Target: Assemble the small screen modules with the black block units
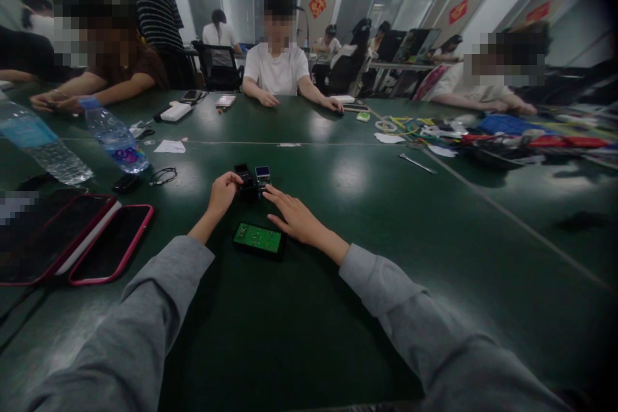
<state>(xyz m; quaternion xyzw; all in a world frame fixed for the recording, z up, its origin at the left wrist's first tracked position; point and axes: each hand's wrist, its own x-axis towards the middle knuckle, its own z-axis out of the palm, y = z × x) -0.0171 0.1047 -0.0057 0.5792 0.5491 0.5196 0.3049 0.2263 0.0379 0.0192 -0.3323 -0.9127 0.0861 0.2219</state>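
- The left hand [223, 195] has its fingers curled at the near left side of a small black piece [246, 184]; I cannot tell whether that grip is closed on it.
- The right hand [297, 215] has a loose, unclenched grip, fingers extended and fingertips at the near end of a small module with a screen [263, 176].
- The black piece and the module stand side by side on the dark green table [299, 335], between the two hands.
- Nearer the wearer, a green circuit board [259, 239] in a black frame lies flat, just below the right hand's thumb.
- Off to the left sit a coiled black cable [164, 176], a small black object [126, 182] and two plastic bottles [116, 138] [46, 141]; closer in lies a red-edged case [112, 244].
- To the right, a metal wrench [418, 163] lies alone, and beyond it spreads a heap of cables [425, 129].
- Across the table, a person in a white T-shirt [277, 71] sits with both forearms on the tabletop.
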